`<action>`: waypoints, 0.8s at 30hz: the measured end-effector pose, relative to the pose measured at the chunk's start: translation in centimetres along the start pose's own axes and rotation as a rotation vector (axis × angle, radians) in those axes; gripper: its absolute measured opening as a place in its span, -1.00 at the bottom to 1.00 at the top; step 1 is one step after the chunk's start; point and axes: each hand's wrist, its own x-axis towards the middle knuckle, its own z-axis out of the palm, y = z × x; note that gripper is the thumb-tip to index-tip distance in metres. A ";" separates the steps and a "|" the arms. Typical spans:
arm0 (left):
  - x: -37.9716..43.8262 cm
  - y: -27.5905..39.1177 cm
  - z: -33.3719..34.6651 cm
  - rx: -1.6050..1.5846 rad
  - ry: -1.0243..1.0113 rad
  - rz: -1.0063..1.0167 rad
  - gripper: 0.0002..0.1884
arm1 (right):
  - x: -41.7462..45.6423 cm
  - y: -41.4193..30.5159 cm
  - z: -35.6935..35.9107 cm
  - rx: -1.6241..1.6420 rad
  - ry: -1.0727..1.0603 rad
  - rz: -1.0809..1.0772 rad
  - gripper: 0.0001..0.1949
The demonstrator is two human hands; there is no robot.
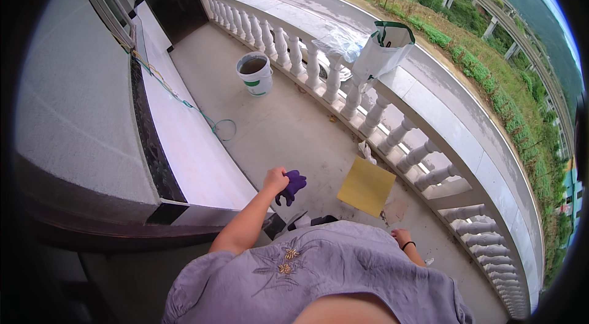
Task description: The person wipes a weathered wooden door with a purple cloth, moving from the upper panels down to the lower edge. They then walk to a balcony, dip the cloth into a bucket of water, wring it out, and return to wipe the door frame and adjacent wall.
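Note:
My left hand point(276, 180) is closed on a purple glove point(291, 186), perhaps a pair, held out over the balcony floor. Low at my right side, my right hand point(401, 235) hangs beside my body with a dark band at the wrist. Its fingers are partly hidden, and I cannot tell whether they hold anything. A yellow square board point(366, 187) lies on the floor ahead of that hand, touching neither hand. Farther off stands a white plastic bucket point(258, 82) with dark contents.
A white balustrade point(375, 115) curves along the right. On its ledge are a white bag with green trim point(379, 57) and clear plastic wrapping point(340, 41). Green cord point(214, 124) trails from the wall at left to the floor. A pinkish piece point(395, 212) lies beside the yellow board.

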 end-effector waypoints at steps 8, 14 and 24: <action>7.7 -2.2 -3.0 -0.161 0.196 -0.187 -0.89 | 3.9 -19.5 10.4 -0.038 -0.225 -0.146 -0.70; 17.5 -4.9 -3.8 -0.171 0.209 -0.209 -0.85 | 9.1 -27.0 14.6 -0.537 -0.156 -0.482 -0.70; 26.4 -7.2 -9.0 -0.276 0.089 -0.411 -0.86 | 23.9 -35.9 16.0 -1.015 -0.137 -0.748 -0.71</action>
